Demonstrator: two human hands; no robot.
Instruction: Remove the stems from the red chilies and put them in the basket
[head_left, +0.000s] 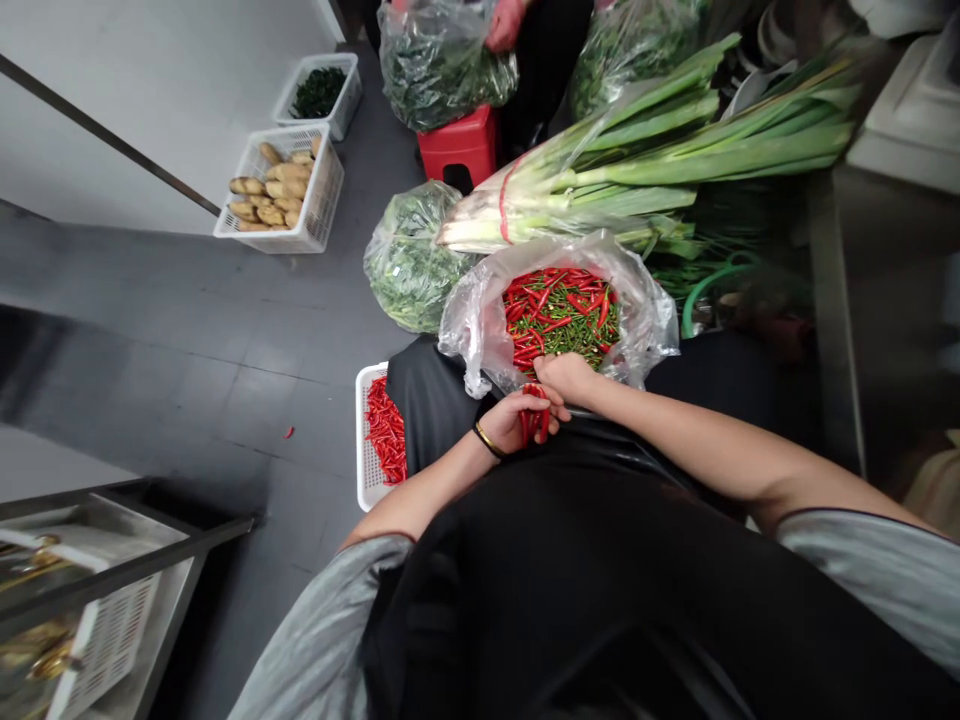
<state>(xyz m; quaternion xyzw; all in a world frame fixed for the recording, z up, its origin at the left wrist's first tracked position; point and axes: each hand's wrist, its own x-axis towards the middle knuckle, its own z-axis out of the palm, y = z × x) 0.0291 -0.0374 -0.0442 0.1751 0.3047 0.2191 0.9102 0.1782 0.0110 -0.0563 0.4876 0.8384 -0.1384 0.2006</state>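
A clear plastic bag (474, 310) lies open at my lap, full of red chillies with green stems (561, 312). At its near edge my left hand (510, 422) is closed around several red chillies (534, 418), which show between the fingers. Just above it, my right hand (570, 378) is closed with its fingertips pressed together over the chillies at the bag's near rim. Whatever is between those fingertips is hidden. Beside my left knee, a white basket (364, 478) holds loose red chillies without visible green stems (385, 425).
Bundled leeks (517, 205) and a bag of greens (416, 260) lie beyond the chilli bag. Farther back, a person's hand (505, 24) touches bagged greens above a red stool (461, 145). White crates (319, 215) stand left; a metal rack (172, 560) is lower left.
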